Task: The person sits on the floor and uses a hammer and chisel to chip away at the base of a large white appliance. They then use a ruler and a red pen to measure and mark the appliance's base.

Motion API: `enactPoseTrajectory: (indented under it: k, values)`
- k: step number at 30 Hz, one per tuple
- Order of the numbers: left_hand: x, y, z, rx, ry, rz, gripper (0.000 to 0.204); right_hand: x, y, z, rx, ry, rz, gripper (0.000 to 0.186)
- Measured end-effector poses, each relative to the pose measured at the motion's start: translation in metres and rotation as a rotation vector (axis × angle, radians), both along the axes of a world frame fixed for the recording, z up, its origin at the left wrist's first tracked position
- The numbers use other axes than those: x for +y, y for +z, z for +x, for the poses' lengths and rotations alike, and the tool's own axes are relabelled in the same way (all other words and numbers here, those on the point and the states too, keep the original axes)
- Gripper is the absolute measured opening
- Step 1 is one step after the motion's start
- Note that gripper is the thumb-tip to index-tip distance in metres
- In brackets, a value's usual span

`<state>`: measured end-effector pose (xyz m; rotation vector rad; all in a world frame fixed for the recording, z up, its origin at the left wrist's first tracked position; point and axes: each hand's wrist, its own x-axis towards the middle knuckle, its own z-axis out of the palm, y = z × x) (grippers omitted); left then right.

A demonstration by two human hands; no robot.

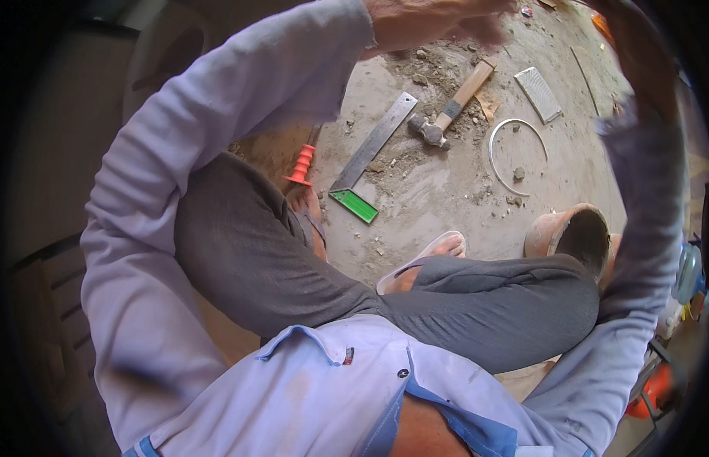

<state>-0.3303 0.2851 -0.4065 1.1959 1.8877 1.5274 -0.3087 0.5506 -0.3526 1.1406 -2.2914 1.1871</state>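
Both of my arms are raised in front of me in pale sleeves. My left hand [438,21] is blurred at the top edge, its fingers partly cut off. At the upper right, my right hand [642,57] is dark and smeared, with its fingertips out of view. No held object shows at either one. Below them on the dusty floor lie a try square [373,145] with a green stock and a hammer [453,107] with a wooden handle. An orange-red ribbed grip with a hand guard [301,165] belongs to a tool beside my left foot.
A thin curved metal strip [494,156] and a grey ridged rectangular piece [538,95] lie right of the hammer. Near my right knee a clay pot [541,232] rests tilted. Loose soil and rubble [423,72] surround the hammer. Bottles [686,274] stand at far right.
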Motion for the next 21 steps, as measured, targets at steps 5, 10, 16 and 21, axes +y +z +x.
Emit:
enactPoseTrajectory:
  k: [5,10,16,21]
  values:
    - [-0.088,-0.033,-0.009,-0.674,0.237,-0.044,0.031,-0.114,-0.038,-0.036,-0.525,-0.098,-0.382,0.009]
    - [-0.130,-0.060,-0.050,-0.911,0.279,-0.101,0.020,-0.119,-0.197,-0.011,-0.384,-0.261,0.799,0.023]
    - [-0.129,-0.109,-0.034,-1.085,0.352,-0.201,0.022,-0.184,-0.296,0.065,-0.376,0.297,0.962,0.010]
    - [-0.177,-0.170,-0.021,-1.163,0.426,-0.101,0.028,-0.193,-0.329,0.073,-0.260,0.280,0.992,0.011]
